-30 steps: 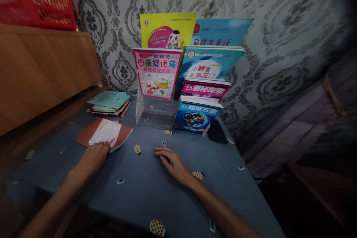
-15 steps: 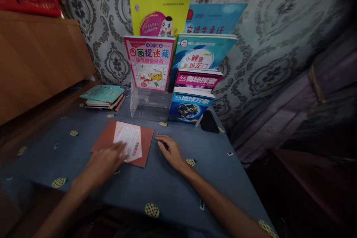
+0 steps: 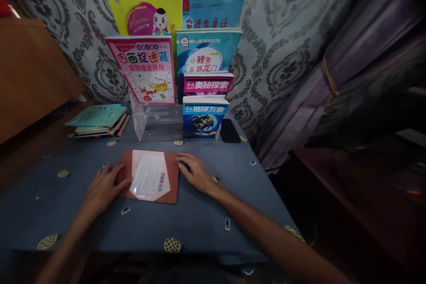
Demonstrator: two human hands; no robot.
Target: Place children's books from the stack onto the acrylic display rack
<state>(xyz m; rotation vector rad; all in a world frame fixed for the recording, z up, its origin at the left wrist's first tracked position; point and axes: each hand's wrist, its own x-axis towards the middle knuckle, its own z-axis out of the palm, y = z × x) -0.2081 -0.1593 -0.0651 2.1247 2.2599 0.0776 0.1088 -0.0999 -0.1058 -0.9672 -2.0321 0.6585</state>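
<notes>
A reddish-brown book (image 3: 171, 188) lies closed and flat on the table, with a pale printed panel (image 3: 149, 173) on its upward face. At its left side is my left hand (image 3: 108, 184), thumb and fingers apart, the fingertips resting on the cover's left part. My right hand (image 3: 195, 172) lies by the upper right corner, fingers loosely bent and apart, fingertips touching that edge. Neither hand is wrapped round the book. Behind it stands a clear acrylic rack (image 3: 141, 122) holding upright books, among them a pink picture book (image 3: 148, 71) and a blue earth book (image 3: 203, 120).
A stack of books (image 3: 100, 120) sits at the left back of the table, near a wooden cabinet (image 3: 26, 75). A black phone (image 3: 230, 131) lies right of the rack. The blue tablecloth (image 3: 133, 235) has a pineapple print. A purple curtain (image 3: 306, 97) hangs at the right.
My left hand has moved off the printed panel to the book's left edge. My right hand has come onto its right edge. The book sits straighter, and the view has swung right.
</notes>
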